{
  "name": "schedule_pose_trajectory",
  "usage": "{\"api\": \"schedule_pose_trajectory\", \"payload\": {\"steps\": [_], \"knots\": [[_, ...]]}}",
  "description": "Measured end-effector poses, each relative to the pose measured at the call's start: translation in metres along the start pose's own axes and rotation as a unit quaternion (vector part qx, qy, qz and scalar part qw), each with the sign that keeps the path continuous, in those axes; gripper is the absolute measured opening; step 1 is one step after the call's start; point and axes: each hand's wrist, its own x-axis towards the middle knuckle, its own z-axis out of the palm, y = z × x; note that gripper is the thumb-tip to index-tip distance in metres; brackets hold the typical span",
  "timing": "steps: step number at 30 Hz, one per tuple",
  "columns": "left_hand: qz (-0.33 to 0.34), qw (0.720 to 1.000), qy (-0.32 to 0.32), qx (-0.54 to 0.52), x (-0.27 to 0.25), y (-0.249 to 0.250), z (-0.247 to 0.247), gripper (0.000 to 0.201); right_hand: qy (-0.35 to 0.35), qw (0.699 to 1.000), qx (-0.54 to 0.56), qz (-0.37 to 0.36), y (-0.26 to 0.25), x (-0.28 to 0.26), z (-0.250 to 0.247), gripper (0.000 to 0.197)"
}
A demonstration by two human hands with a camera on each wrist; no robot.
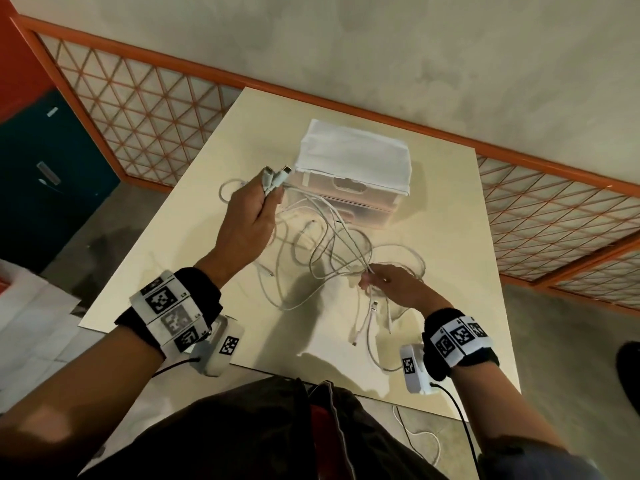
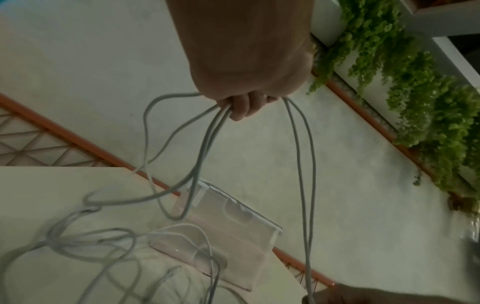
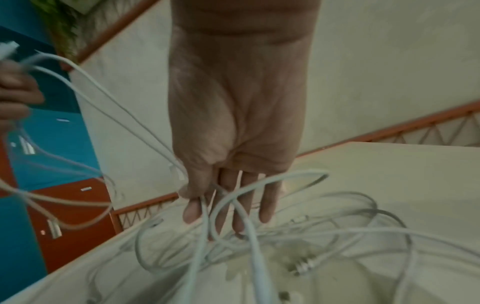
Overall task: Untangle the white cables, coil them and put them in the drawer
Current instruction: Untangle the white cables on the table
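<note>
A tangle of white cables lies on the cream table. My left hand is raised above the table's left part and grips several cable ends, whose connectors stick up out of the fist. In the left wrist view the strands hang from that left hand. My right hand is low over the tangle and pinches strands between thumb and forefinger. In the right wrist view the right hand has cables running between its fingers. Behind the tangle a clear drawer unit stands with both drawers closed.
A white cloth covers the drawer unit. A blue cabinet stands left of the table, and an orange-framed lattice railing runs behind it. Another white cable lies on the floor by the table's near edge. Green plants hang nearby.
</note>
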Motion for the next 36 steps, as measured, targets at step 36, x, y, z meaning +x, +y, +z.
{"api": "schedule_pose_trajectory", "payload": {"steps": [36], "knots": [[-0.198,0.729,-0.579,0.309,-0.026,-0.048,0.006,0.034,0.038,0.976,-0.107,0.184,0.054,-0.042,0.03,0.027]]}}
